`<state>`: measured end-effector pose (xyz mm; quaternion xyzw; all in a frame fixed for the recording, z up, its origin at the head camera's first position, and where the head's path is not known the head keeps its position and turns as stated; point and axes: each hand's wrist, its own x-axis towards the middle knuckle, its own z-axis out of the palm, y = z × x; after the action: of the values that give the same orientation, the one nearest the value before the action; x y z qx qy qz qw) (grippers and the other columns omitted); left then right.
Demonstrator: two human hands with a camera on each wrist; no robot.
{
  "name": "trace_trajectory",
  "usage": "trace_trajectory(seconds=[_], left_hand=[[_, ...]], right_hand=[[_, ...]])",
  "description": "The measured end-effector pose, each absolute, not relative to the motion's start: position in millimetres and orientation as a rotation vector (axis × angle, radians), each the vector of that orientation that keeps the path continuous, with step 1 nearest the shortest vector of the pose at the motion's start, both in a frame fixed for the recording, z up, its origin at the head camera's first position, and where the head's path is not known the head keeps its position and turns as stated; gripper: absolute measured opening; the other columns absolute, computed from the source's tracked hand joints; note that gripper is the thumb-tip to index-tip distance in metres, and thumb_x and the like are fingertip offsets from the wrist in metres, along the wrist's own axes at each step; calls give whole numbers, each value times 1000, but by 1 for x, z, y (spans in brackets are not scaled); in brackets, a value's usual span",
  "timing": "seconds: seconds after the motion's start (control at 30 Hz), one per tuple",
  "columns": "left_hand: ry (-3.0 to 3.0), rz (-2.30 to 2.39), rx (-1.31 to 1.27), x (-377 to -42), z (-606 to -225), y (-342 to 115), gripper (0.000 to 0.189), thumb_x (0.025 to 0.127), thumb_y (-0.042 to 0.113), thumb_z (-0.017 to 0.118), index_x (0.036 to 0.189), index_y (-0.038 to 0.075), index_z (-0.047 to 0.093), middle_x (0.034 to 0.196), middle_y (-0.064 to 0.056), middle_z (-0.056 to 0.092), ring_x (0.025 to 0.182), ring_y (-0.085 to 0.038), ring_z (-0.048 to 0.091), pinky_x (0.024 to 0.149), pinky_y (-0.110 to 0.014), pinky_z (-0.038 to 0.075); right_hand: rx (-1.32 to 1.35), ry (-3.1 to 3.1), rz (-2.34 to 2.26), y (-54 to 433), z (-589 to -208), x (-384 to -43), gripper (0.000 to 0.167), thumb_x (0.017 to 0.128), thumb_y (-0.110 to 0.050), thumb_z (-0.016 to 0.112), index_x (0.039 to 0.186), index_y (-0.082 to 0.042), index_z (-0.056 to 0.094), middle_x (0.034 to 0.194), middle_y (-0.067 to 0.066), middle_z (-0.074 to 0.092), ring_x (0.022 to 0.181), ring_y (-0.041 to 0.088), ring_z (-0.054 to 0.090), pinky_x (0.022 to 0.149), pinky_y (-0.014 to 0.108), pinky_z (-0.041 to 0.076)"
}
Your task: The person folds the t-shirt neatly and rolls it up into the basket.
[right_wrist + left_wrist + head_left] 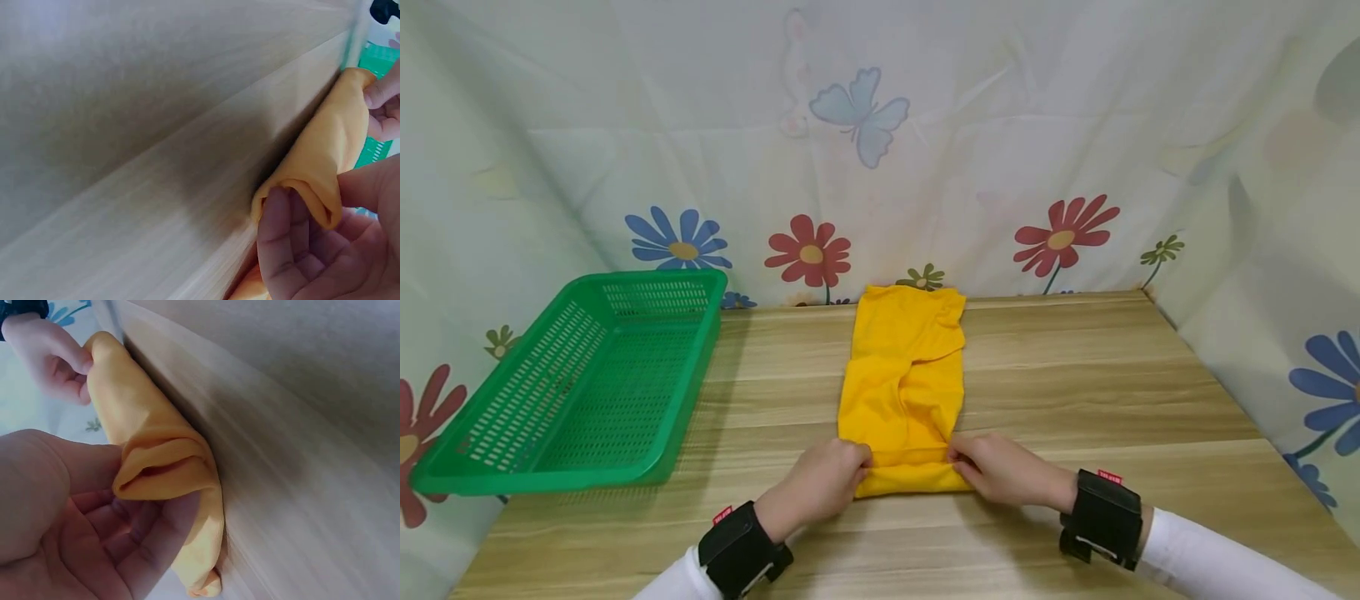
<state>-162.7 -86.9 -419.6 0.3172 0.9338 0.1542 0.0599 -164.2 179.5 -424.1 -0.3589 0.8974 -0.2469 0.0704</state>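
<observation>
A yellow garment [902, 392], which looks like a T-shirt with its sides folded in, lies as a long strip on the wooden table. Its near end is turned over into a flat fold [913, 479]. My left hand [827, 479] pinches the left end of this fold; in the left wrist view, its thumb is on top and its fingers [178, 519] are under the layered cloth. At the opposite end, my right hand [1003, 467] pinches the fold between thumb and fingers [275, 234]. Wrinkles and a loose flap show in the middle of the garment.
A green plastic basket [688, 400] with slotted sides stands on the left of the table [1075, 375]. Behind and at both sides hangs a white curtain [940, 192] printed with flowers and a butterfly. The garment's far end lies close to the back curtain.
</observation>
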Motion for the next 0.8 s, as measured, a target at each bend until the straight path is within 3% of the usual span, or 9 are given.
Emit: trace_trajectory(seconds=[0.27,0.43,0.6,0.8], left_hand=[[2992,287,1090,-170,-430,-79,19,81,13,73,77,13,54,73,3,44,60,-11,43,52,-20,35],[3097,77,1357,-167,-434,-74,18,76,6,73,68,15,60,67,4,48,60,-12,45,51,-20,35],[3058,-46,1408,-162,-432,-77,5,79,12,70,77,12,65,69,3,52,58,-12,49,48,-23,39],[2965,-83,1361,-158,-426,-84,33,72,31,81,91,13,63,79,2,53,64,-12,49,54,-23,42]], right_hand=[[-1163,2963,-362,168,-436,-164,15,86,-11,65,89,-11,51,70,-5,46,57,8,42,51,21,37],[-1320,3168,83,160,-439,-160,14,82,-10,68,87,-9,56,77,1,51,65,15,48,52,27,43],[-1481,3125,269,157,-435,-153,13,81,-7,68,86,-7,57,77,2,52,66,14,49,54,26,43],[-1486,2994,151,169,-428,-148,27,84,-28,70,98,-9,58,87,0,53,73,13,46,60,24,45]])
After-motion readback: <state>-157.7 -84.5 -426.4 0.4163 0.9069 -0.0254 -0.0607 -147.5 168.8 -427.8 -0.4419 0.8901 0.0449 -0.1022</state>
